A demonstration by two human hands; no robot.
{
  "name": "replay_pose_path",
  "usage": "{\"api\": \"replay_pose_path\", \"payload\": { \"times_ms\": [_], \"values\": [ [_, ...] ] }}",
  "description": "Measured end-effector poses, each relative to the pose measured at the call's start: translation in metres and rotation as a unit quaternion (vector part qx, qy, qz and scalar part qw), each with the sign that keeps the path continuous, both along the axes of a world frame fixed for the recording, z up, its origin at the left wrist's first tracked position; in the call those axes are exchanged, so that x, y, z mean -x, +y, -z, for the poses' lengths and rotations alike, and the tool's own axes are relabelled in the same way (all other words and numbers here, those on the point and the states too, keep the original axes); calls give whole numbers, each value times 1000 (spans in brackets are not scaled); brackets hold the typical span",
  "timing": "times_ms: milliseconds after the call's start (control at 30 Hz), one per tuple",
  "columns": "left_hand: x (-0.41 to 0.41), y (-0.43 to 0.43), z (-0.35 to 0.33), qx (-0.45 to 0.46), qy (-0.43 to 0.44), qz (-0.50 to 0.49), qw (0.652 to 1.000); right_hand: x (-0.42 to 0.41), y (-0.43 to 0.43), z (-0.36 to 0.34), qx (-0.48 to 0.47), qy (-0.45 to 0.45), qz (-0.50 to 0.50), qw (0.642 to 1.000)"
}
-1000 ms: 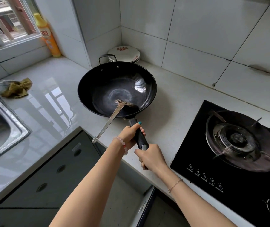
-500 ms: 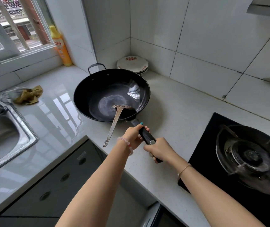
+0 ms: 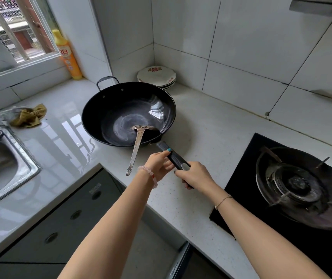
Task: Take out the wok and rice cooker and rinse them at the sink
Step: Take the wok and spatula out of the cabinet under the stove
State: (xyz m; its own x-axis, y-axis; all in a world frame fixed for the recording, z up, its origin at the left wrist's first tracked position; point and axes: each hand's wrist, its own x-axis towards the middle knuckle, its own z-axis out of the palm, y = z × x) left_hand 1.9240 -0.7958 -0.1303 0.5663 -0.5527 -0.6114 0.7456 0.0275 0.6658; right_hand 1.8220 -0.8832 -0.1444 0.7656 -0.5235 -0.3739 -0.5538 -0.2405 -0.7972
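- Wok (image 3: pixel 129 113) sits on the white table (image 3: pixel 211 125), just beyond the fingers, a metal spatula (image 3: pixel 136 146) leaning inside it.
- Left hand (image 3: pixel 159 165) and right hand (image 3: pixel 194 175) both wrap the black wok handle (image 3: pixel 174 158), fingers curled tight around it.
- Far left of the fingers, a yellow bottle (image 3: pixel 67 55) carries red characters I can't make out.
- Plates (image 3: pixel 157 76) stacked behind the wok show a red pattern.
- Sink (image 3: pixel 26 166) lies to the left, gas burner (image 3: pixel 294 184) to the right.
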Motion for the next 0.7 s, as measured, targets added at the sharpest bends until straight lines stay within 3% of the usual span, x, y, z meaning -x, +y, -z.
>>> {"api": "replay_pose_path", "payload": {
  "times_ms": [500, 700],
  "values": [
    [49, 20, -23, 35, -15, -42, 998, 54, -13, -9, 60, -39, 30, 997],
    [78, 43, -38, -7, -126, -16, 992, 82, -12, -28, 119, -69, 45, 989]
  ]
}}
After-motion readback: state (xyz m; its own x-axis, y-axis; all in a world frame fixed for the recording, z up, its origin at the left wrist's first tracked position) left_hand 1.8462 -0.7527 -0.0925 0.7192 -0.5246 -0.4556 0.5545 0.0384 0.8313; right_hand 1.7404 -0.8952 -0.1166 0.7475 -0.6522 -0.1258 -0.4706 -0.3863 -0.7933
